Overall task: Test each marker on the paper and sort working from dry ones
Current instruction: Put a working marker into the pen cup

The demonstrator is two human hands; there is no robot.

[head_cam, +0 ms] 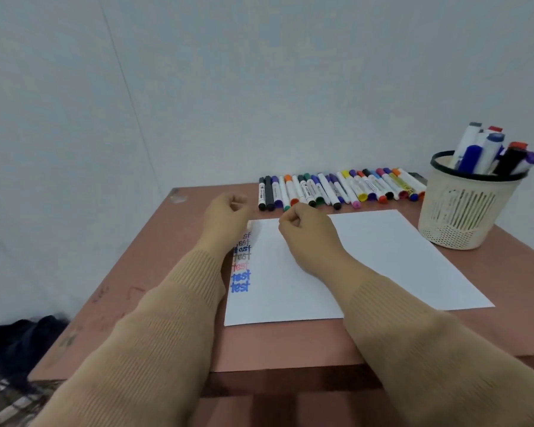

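Judging the markers (339,189) to be light, stiff plastic sticks with smooth, rather slippery barrels, likely rolling if nudged sideways; reckoning the middle of the barrel to be the surest place for pinching one, with the cap coming off at the end. Finding them lying side by side in a row along the far edge of the table (154,272), just beyond the paper (383,257), with more standing upright in the basket (463,211) at the far right corner. Reaching both forearms forward from the near edge, holding the left hand (225,215) over the paper's far left corner and the right hand (305,229) just beside it, near the left end of the row. Curling the fingers of both hands inward like loose fists, backs of the hands facing up; being unable to tell whether either is pinching a marker or a cap. Noting the test words (241,274) running down the paper's left edge, some bold blue, some faint.
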